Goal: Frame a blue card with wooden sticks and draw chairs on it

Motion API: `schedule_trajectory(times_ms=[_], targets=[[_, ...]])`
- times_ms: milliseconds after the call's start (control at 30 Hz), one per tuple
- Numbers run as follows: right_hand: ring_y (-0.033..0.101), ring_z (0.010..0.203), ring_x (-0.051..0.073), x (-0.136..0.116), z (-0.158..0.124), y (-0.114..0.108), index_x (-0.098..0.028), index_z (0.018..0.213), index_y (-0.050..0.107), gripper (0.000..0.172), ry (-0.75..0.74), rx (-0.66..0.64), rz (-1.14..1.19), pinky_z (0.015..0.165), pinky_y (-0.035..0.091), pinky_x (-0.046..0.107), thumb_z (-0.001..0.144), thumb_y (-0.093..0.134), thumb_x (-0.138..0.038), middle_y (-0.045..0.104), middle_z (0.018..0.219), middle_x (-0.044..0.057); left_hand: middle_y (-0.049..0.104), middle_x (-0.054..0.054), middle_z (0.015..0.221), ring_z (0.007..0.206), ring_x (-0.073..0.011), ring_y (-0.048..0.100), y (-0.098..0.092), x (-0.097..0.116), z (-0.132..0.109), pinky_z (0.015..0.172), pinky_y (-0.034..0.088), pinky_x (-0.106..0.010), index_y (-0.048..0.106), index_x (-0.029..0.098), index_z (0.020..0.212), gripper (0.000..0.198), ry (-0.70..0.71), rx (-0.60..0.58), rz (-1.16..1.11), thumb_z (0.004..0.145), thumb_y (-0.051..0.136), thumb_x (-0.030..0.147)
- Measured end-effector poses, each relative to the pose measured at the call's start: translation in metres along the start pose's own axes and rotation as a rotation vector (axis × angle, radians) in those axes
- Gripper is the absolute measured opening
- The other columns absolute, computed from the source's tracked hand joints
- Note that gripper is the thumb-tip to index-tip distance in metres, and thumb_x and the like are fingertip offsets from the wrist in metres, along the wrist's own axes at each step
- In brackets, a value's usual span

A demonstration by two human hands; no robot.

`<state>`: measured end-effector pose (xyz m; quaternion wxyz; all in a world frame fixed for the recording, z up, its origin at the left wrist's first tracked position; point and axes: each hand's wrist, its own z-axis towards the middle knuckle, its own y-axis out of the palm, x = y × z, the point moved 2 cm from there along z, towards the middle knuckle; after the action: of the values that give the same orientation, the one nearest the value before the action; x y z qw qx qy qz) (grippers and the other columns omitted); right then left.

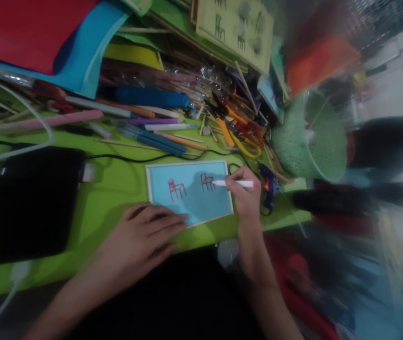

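A small blue board with a pale wooden frame [194, 203] lies on the green table. Two red chair drawings are on it, one at the left and one at the right. My right hand [246, 193] pinches a white marker [235, 183] with a pinkish end, its tip at the right-hand chair drawing. My left hand [152, 231] lies flat with fingers stretched, fingertips resting on the board's lower left edge.
A black device [31, 203] with a white cable sits at the left. Behind the board are several pens, scissors [246, 144], sticks and a blue marker-like tool [152, 96]. A green basket [307, 137] stands at the right, near a dark blue glue gun [269, 184]. A yellow framed board with chair drawings [235, 33] leans at the back.
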<state>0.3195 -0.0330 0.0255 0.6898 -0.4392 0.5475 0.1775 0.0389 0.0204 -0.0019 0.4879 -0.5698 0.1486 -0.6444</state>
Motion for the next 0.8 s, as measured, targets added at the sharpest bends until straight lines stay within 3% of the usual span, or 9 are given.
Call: schedule_trajectory(times_ms=[800], targets=[[0.054,0.063,0.015,0.0008,0.0004,-0.0005,-0.024,0.074,0.065,0.012,-0.006,0.070,-0.007,0.060,0.043,0.029,0.078,0.075,-0.030,0.062,0.066,-0.005,0.078,0.005,0.136,0.117,-0.0252,0.068,0.0002,0.0004,0.0010,0.101,0.040,-0.044,0.068,0.032,0.136,0.032,-0.004,-0.005,0.003,0.105,0.058,0.038]])
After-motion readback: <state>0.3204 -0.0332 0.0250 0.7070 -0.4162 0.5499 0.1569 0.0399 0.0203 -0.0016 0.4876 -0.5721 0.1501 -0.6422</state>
